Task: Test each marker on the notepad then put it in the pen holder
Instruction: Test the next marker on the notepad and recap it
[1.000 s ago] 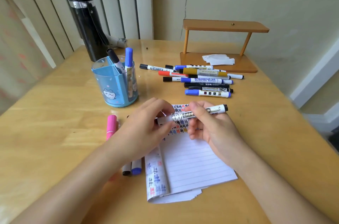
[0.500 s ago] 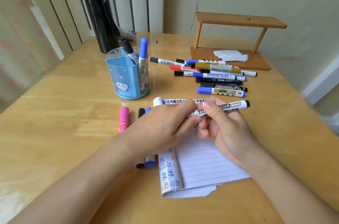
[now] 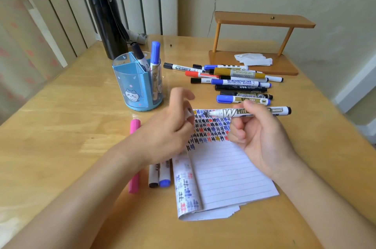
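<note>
My right hand (image 3: 262, 138) grips a white whiteboard marker (image 3: 240, 112), held level over the top of the notepad (image 3: 225, 171), its black tip bare and pointing left. My left hand (image 3: 166, 132) holds the marker's white cap (image 3: 189, 113) between its fingers, a short way left of the tip. The lined notepad page carries rows of coloured test marks along its top. A blue pen holder (image 3: 137, 87) with a cat picture stands to the upper left, with a black-capped and a blue-capped marker upright in it.
A pile of several markers (image 3: 234, 81) lies behind the notepad. A pink marker (image 3: 134, 157), a black one and a blue one lie left of the notepad, partly under my left wrist. A black flask (image 3: 103, 16) stands behind the holder, a wooden shelf (image 3: 258, 45) at the back right.
My left hand has pulled the cap off the marker and moved left with it. The marker's tip is now bare. My right hand keeps its grip on the barrel.
</note>
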